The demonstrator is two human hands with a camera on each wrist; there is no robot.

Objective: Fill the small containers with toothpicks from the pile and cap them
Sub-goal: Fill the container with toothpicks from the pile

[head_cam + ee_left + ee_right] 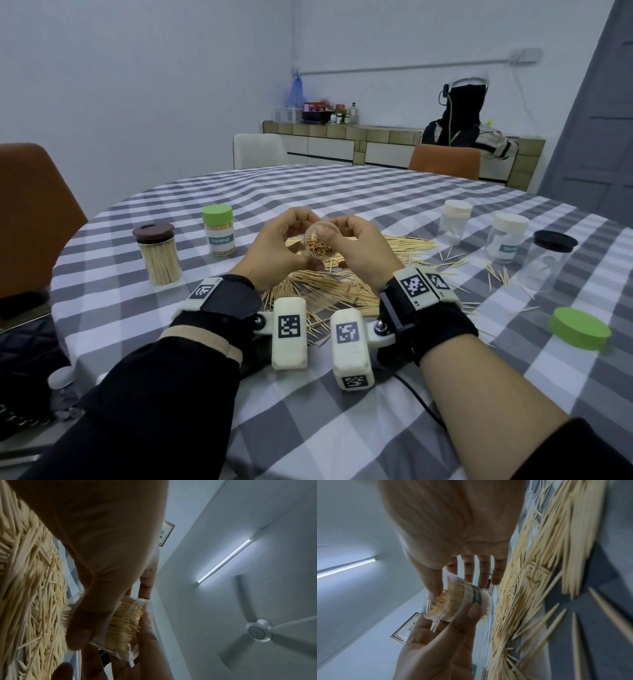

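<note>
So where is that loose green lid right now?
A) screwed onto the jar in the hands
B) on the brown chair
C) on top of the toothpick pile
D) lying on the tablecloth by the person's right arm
D: the loose green lid lies flat on the checked tablecloth beside the right forearm, while the held jar is open, toothpick ends showing.

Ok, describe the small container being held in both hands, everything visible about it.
The container is a small, clear, plastic-looking cylinder with a teal-and-white label band, seen in the right wrist view. It has no cap on, and its open mouth tilts toward the person. It is packed with pale toothpicks standing on end. It is held above the loose pile, apart from the table. The left hand grips its side; the right hand has its thumb at the mouth and fingers behind it.
</note>
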